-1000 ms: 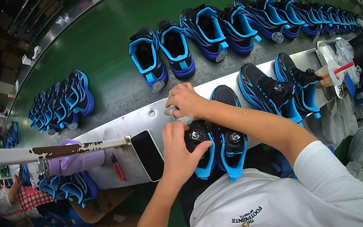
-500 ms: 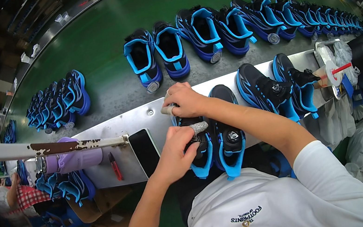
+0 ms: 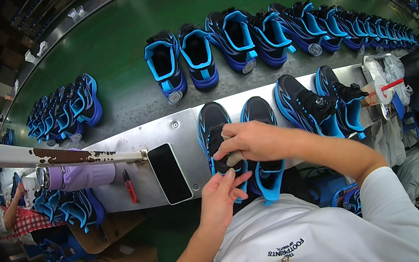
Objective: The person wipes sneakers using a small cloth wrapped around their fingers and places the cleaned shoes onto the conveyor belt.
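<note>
On the silver metal ledge (image 3: 186, 159): black sports shoe with bright blue lining and edging (image 3: 212, 115), toe pointing away from the body, heel toward the white T-shirt (image 3: 322, 233); upper partly hidden under both hands.

Right hand (image 3: 254, 143): brought across from the right, over the shoe's instep; fingers bent down onto the upper, beige wrap (image 3: 234, 158) around one of them; pinching or only pressing, cannot tell.

Left hand (image 3: 220, 200): low at the heel end of the same shoe, thumb raised close to the beige wrap, other fingers loosely spread over the blue collar; hold on any part, cannot tell.

Matching shoe (image 3: 257, 110): just right of the handled one, roughly parallel, partly behind the right hand and forearm.

Second pair (image 3: 296, 97): farther right on the ledge, toes also pointing away.

Left stretch of ledge: black-screened phone with pale rim (image 3: 171, 174); slim red-and-black tool (image 3: 130, 186); lilac bottle (image 3: 88, 174) beside a chipped white bar (image 3: 7, 156).

Green work surface beyond (image 3: 116, 52): long row of black-and-blue shoes (image 3: 236, 35) curving off right; smaller cluster (image 3: 87, 100) at left.

Right end: pale cup (image 3: 374, 92) with red straw (image 3: 392, 84).
</note>
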The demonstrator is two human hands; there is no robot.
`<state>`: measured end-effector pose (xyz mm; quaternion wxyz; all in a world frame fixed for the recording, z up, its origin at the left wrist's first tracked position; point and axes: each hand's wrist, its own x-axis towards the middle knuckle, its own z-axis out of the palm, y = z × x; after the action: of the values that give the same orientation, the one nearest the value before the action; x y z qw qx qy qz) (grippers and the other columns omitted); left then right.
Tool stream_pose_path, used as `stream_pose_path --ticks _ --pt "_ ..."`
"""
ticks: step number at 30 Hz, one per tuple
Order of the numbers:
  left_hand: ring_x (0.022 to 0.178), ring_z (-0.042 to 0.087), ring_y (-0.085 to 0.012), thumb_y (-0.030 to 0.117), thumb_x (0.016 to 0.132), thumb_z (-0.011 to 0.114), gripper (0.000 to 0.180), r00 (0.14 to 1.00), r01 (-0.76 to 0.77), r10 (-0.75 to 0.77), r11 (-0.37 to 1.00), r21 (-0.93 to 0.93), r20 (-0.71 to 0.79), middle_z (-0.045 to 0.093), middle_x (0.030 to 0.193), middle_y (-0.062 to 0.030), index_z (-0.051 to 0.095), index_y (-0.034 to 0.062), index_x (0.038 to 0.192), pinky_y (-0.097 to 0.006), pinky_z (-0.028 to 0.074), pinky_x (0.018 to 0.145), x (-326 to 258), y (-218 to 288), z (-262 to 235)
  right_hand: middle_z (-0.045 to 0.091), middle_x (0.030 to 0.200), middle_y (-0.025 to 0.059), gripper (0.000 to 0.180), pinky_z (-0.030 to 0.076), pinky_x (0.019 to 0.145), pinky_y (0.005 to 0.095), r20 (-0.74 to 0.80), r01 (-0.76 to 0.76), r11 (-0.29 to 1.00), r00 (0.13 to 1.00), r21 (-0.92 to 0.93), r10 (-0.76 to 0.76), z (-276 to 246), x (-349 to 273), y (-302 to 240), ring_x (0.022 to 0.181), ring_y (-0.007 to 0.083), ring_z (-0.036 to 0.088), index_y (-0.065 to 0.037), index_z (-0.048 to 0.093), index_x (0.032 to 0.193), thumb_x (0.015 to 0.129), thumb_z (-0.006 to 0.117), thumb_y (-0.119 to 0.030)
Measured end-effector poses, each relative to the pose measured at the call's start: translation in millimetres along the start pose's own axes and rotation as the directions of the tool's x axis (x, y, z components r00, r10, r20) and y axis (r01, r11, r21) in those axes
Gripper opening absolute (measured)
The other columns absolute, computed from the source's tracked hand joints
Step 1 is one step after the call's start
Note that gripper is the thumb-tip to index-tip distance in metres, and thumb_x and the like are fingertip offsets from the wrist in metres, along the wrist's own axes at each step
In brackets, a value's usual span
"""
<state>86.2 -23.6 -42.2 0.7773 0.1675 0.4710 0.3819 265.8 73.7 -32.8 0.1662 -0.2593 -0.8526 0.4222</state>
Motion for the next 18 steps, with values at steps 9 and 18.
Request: stream_pose_path --ticks 9,18 --pt "0.112 0.060 -0.0238 0.013 0.099 0.049 0.029 1.000 -0.027 0.028 0.998 0.054 -0.013 0.060 0.116 -0.0127 0.054 -0.0050 0.121 -0.027 0.059 0.064 -2 -4 5 0.060 0.087 0.0106 0.029 0.050 0.071 0.0396 -0.084 -0.116 0.993 0.990 0.011 0.117 2 -1 -4 0.082 0.0299 0.062 -0.010 0.070 0.105 0.078 0.068 -0.021" --pt "0.114 0.059 -0.0233 0.013 0.100 0.048 0.028 1.000 -0.027 0.027 1.000 0.006 -0.013 0.059 0.118 -0.0114 0.054 -0.0046 0.121 -0.029 0.058 0.070 -3 -2 6 0.056 0.095 0.0114 0.031 0.050 0.073 0.0362 0.003 -0.023 0.999 1.000 0.041 0.023 -9 5 7 0.086 0.0284 0.061 -0.010 0.068 0.107 0.077 0.069 -0.013"
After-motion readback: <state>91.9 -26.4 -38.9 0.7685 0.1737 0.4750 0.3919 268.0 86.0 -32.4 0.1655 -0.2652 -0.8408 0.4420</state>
